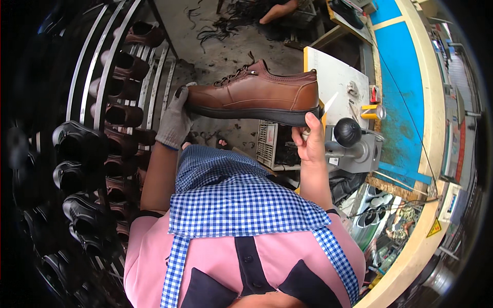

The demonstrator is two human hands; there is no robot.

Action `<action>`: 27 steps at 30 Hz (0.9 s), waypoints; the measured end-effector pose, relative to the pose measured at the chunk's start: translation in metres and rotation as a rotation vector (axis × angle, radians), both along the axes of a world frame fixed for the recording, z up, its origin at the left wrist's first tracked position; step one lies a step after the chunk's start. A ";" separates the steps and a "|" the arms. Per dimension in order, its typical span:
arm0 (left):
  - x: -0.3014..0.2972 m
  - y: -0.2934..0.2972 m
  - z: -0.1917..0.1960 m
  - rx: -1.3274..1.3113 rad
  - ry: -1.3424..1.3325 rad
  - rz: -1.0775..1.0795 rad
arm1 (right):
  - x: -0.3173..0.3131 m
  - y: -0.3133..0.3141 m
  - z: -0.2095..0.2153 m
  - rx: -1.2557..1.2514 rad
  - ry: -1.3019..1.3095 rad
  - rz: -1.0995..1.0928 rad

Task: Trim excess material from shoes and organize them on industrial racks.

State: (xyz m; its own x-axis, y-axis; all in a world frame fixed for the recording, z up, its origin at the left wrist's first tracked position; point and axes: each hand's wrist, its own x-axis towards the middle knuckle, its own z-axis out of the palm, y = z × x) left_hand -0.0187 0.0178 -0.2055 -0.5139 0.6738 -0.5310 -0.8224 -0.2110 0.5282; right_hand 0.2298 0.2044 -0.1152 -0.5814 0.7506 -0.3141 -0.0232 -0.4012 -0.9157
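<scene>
A brown shoe is hanging level in the air, its toe pointing left into the gloved left hand and its heel facing right. Its black sole is facing down, and dark laces are crossing its front. Beside the heel, a small knife is sticking out of the bare right hand, its pale, pointed blade slanting upward to the right.

Metal rack bearing brown shoes; grey floor, black strips scattered.

Brightly lit centre, deep shadow at left, bent edges, black corners, soft rim
</scene>
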 end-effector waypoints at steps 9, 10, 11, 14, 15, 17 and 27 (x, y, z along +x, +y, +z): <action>0.021 -0.011 -0.033 0.192 -0.276 -0.072 | -0.012 -0.032 -0.008 0.196 -0.019 0.075; 0.028 -0.025 -0.073 0.363 -0.398 -0.126 | -0.016 -0.043 -0.014 0.271 -0.093 0.127; 0.040 -0.026 -0.058 0.383 -0.456 -0.195 | -0.015 -0.039 -0.057 0.912 -0.143 0.115; 0.073 -0.023 0.000 0.223 -0.478 -0.205 | -0.028 -0.065 -0.069 1.059 -0.317 0.403; 0.075 -0.025 0.008 0.046 -0.461 -0.197 | -0.028 -0.068 -0.087 1.101 -0.314 0.515; 0.076 -0.034 -0.022 -0.074 -0.361 -0.155 | -0.037 -0.067 -0.103 1.031 -0.425 0.735; -0.075 -0.123 -0.279 -1.591 0.868 -0.705 | -0.047 -0.104 -0.134 0.900 -0.382 1.036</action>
